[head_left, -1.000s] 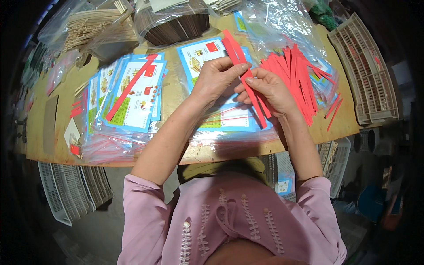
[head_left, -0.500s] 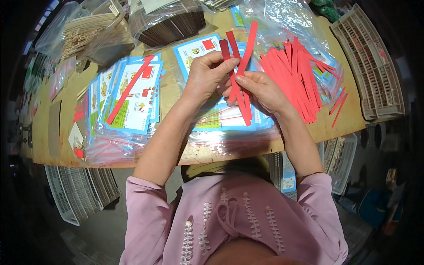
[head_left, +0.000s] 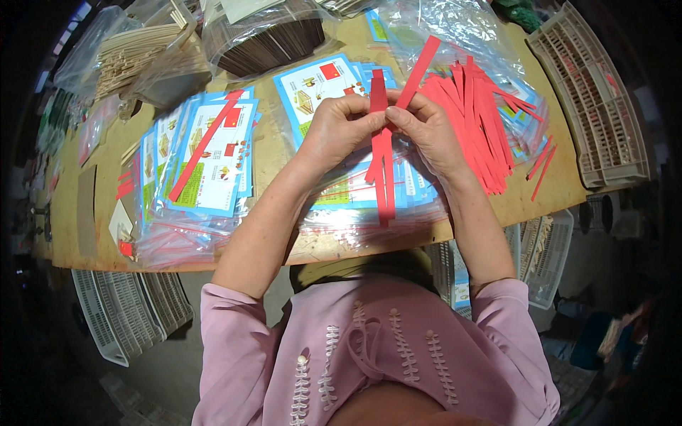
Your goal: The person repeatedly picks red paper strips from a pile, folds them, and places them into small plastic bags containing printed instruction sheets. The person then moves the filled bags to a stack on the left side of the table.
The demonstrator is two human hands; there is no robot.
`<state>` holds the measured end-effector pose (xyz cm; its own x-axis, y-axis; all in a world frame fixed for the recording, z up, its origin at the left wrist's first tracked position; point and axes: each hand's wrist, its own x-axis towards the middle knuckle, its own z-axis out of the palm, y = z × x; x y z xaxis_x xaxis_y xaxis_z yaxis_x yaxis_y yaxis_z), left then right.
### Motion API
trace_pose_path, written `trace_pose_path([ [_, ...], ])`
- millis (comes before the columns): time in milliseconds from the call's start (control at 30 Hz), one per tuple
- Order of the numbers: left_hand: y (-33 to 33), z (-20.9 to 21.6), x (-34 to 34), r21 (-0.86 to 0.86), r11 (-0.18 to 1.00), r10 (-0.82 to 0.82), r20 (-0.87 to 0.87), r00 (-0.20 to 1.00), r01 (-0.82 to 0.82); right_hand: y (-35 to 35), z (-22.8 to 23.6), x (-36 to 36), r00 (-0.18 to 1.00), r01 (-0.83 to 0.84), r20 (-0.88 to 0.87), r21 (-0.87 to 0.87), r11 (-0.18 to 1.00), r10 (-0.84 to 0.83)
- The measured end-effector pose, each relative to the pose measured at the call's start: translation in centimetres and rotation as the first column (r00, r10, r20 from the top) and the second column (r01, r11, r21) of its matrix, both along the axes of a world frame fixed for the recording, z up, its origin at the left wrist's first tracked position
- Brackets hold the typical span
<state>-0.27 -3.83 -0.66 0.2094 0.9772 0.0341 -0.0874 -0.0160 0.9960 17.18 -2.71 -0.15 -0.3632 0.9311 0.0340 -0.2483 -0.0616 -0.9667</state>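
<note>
Several red paper strips point(head_left: 383, 174) are pinched between my two hands, held above the bagged cards. My left hand point(head_left: 342, 128) is closed on strips that stand upright and hang down below the fingers. With thumb and bent fingers, my right hand point(head_left: 420, 131) grips a strip that slants up to the right. The two thumbs nearly touch. Under the hands lie blue-bordered printed cards point(head_left: 312, 92) on clear plastic bags. A large heap of red strips point(head_left: 469, 128) rests just right of my right hand.
At left, another stack of cards point(head_left: 220, 135) has one red strip across it. Behind are wooden sticks in a bag point(head_left: 135, 53) and a bagged stack of brown boards point(head_left: 270, 42). A plastic crate point(head_left: 593, 99) stands at the right table edge; more crates point(head_left: 124, 309) sit below.
The strips have swung from crossed and slanting to nearly upright in my left hand. My right hand has shifted slightly right and up, its strip now leaning farther right.
</note>
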Motion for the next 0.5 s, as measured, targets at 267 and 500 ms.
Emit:
trace_pose_path([
  [267,-0.2,-0.5,0.7,0.003,1.0,-0.03,-0.059,0.998,0.03,0.7,-1.5,0.5,0.993,0.098,-0.055,-0.043,0.994,-0.1],
  [500,-0.1,0.6,0.7,-0.192,0.98,-0.012,0.191,0.982,0.05,0.6,-0.7,0.1,0.978,0.18,-0.091,-0.077,0.981,-0.187],
])
